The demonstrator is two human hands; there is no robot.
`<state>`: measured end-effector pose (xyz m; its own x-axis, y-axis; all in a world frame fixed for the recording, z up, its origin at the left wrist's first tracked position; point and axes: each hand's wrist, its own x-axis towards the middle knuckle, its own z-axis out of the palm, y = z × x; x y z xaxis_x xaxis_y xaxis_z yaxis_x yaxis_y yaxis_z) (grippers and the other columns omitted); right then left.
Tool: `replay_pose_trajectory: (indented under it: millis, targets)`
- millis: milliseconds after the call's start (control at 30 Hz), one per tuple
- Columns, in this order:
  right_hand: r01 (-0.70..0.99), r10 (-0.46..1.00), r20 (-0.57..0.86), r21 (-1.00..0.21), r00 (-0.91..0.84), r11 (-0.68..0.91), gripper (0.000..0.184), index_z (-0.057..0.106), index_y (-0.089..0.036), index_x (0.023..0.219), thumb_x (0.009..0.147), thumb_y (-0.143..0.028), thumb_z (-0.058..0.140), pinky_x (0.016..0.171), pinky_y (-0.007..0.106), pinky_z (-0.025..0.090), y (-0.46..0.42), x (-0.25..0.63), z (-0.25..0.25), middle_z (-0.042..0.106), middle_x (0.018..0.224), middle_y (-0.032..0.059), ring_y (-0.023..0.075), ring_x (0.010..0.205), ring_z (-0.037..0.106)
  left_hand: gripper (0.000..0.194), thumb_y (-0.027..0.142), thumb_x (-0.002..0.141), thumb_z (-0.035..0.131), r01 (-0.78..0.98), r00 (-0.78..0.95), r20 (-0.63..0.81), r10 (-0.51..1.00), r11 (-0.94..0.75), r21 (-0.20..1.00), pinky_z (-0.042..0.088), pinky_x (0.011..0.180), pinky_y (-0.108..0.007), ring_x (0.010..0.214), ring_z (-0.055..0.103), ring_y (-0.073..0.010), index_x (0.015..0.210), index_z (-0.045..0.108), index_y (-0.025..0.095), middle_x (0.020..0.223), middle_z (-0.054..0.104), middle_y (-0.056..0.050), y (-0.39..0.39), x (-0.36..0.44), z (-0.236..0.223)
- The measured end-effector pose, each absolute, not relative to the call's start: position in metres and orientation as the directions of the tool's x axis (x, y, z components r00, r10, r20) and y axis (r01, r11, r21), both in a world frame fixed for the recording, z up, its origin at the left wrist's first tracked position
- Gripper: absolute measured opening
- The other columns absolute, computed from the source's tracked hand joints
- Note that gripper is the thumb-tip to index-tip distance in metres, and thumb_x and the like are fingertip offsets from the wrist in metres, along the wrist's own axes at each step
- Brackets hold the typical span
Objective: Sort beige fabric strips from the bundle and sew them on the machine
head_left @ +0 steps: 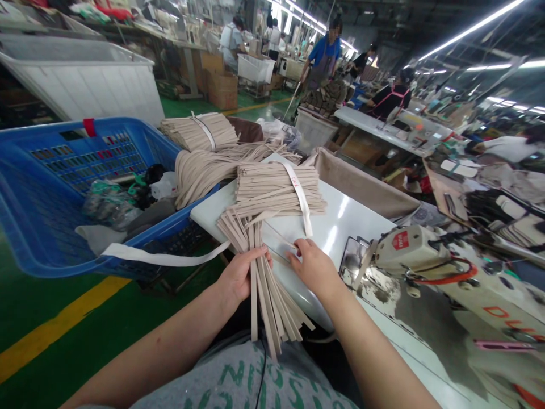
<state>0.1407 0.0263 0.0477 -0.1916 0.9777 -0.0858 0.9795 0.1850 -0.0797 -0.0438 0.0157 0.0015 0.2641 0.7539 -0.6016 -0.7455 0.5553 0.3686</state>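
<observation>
L hand [244, 270] grips loose strip bundle [272, 301] at white tabletop's [340, 227] near L edge, fingers wrapped round its middle, lower ends fanned past near edge; R hand [313, 264], over tabletop's near part, has fingers curled at a thin strip [279, 233], can't tell if pinched. Tied bundle [268, 187] lies on tabletop's far part, blue crate [29, 227] just beside its L edge, sewing machine [409, 250] to its R. Open rm: bare tabletop btwn tied bundle & R edge, w/ fabric bin [361, 184] past far R edge.

Room over tabletop [355, 218] between bundle [266, 184] and sewing machine [426, 255]
</observation>
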Motion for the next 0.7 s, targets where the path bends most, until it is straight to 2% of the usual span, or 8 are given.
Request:
replay_pose_trajectory:
  millis: [100, 200, 267, 333, 433, 533, 700]
  targets:
    - [0.971, 0.97, -0.059, -0.062, -0.236, 0.232, 0.017, 0.062, -0.021, 0.108, 0.096, -0.032, 0.057, 0.08, 0.03, 0.049, 0.031, 0.14, 0.045, 0.065, 0.109, 0.0085, 0.0222, 0.095, 0.066, 0.009, 0.013, 0.082, 0.071, -0.74, 0.261, -0.584, 0.768, 0.548, 0.39, 0.057, 0.055, -0.026, 0.058, 0.066, -0.0157, 0.076, 0.065, 0.01, 0.065, 0.066, -0.005, 0.016, -0.043, 0.001]
    - [0.951, 0.954, -0.005, -0.082, -0.299, 0.298, 0.029, 0.063, -0.021, 0.116, 0.096, -0.04, 0.057, 0.089, 0.032, 0.05, 0.051, 0.144, 0.039, 0.062, 0.125, 0.0103, 0.0243, 0.107, 0.064, 0.008, 0.013, 0.082, 0.07, -0.74, 0.254, -0.582, 0.773, 0.543, 0.397, 0.056, 0.055, -0.026, 0.057, 0.065, -0.015, 0.077, 0.065, 0.01, 0.064, 0.066, -0.004, 0.016, -0.042, 0.002]
    - [0.931, 0.938, 0.039, -0.115, -0.345, 0.347, 0.044, 0.056, -0.018, 0.132, 0.094, -0.041, 0.057, 0.097, 0.034, 0.049, 0.069, 0.146, 0.033, 0.054, 0.142, 0.0118, 0.0252, 0.118, 0.06, 0.008, 0.012, 0.082, 0.07, -0.743, 0.246, -0.592, 0.767, 0.542, 0.393, 0.056, 0.056, -0.026, 0.056, 0.065, -0.0145, 0.076, 0.065, 0.009, 0.064, 0.065, -0.004, 0.016, -0.042, 0.002]
    - [0.917, 0.925, 0.049, -0.121, -0.376, 0.379, 0.058, 0.044, -0.015, 0.146, 0.092, -0.031, 0.058, 0.103, 0.035, 0.046, 0.086, 0.147, 0.028, 0.043, 0.154, 0.0129, 0.0257, 0.126, 0.056, 0.008, 0.012, 0.082, 0.07, -0.744, 0.24, -0.594, 0.768, 0.538, 0.396, 0.056, 0.056, -0.026, 0.057, 0.065, -0.0148, 0.076, 0.065, 0.01, 0.064, 0.065, -0.004, 0.016, -0.042, 0.003]
    - [0.917, 0.922, 0.024, -0.096, -0.387, 0.387, 0.071, 0.032, -0.013, 0.154, 0.087, -0.018, 0.055, 0.105, 0.037, 0.046, 0.105, 0.145, 0.023, 0.037, 0.159, 0.013, 0.0262, 0.128, 0.054, 0.007, 0.014, 0.082, 0.07, -0.737, 0.245, -0.586, 0.772, 0.541, 0.405, 0.055, 0.055, -0.026, 0.057, 0.065, -0.0154, 0.077, 0.065, 0.01, 0.064, 0.065, -0.004, 0.016, -0.042, 0.003]
    - [0.919, 0.919, -0.005, -0.041, -0.393, 0.393, 0.064, 0.035, -0.015, 0.153, 0.09, -0.014, 0.048, 0.1, 0.035, 0.049, 0.111, 0.142, 0.021, 0.044, 0.154, 0.0129, 0.0259, 0.123, 0.057, 0.008, 0.015, 0.081, 0.071, -0.73, 0.254, -0.585, 0.77, 0.549, 0.407, 0.055, 0.053, -0.026, 0.057, 0.065, -0.0155, 0.078, 0.066, 0.01, 0.065, 0.065, -0.004, 0.017, -0.042, 0.001]
    - [0.921, 0.922, -0.053, 0.055, -0.383, 0.386, 0.041, 0.052, -0.019, 0.138, 0.1, -0.017, 0.037, 0.087, 0.032, 0.052, 0.1, 0.142, 0.021, 0.059, 0.134, 0.0136, 0.0246, 0.112, 0.061, 0.008, 0.015, 0.079, 0.074, -0.741, 0.245, -0.58, 0.777, 0.536, 0.405, 0.056, 0.057, -0.024, 0.057, 0.066, -0.0144, 0.081, 0.066, 0.011, 0.065, 0.066, -0.004, 0.017, -0.042, -0.002]
